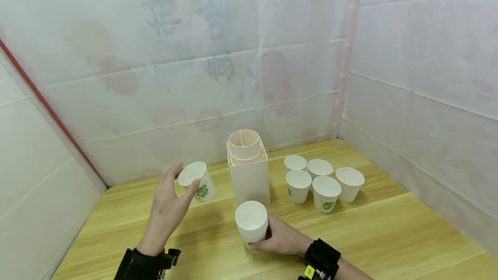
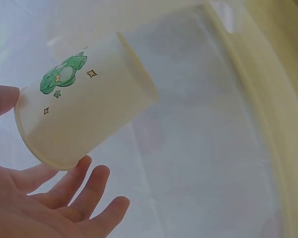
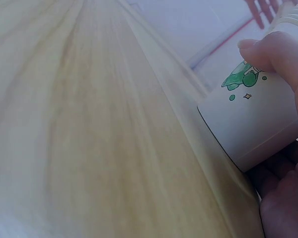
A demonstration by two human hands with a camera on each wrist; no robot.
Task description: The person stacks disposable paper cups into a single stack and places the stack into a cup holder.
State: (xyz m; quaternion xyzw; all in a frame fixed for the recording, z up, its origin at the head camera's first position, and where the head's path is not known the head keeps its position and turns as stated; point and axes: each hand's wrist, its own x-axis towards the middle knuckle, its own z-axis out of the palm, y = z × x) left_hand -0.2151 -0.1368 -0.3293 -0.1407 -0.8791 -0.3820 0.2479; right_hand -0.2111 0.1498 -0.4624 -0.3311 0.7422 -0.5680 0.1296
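"What's in your hands?"

"My left hand (image 1: 165, 206) pinches a single paper cup (image 1: 205, 181) by its rim above the table (image 1: 210, 237); my right hand (image 1: 288, 237) grips a nested stack of cups (image 1: 252, 228) in front of the square holder (image 1: 250, 185)."

"And the other containers?"

"The holder has a round tube (image 1: 244, 148) inside it. Five more cups (image 1: 326, 193) stand mouth-up to its right."

"Any writing?"

"Green cartoon prints (image 2: 63, 74) on the cups; the backdrop's faint characters (image 1: 162, 14) are too blurred for me to read."

The right edge of the right wrist view crops the cup stack (image 1: 251, 227) and right hand (image 1: 285, 237); overhead, backdrop lettering (image 1: 213, 18) blurs, the surface's (image 1: 389, 232) near edge cut off
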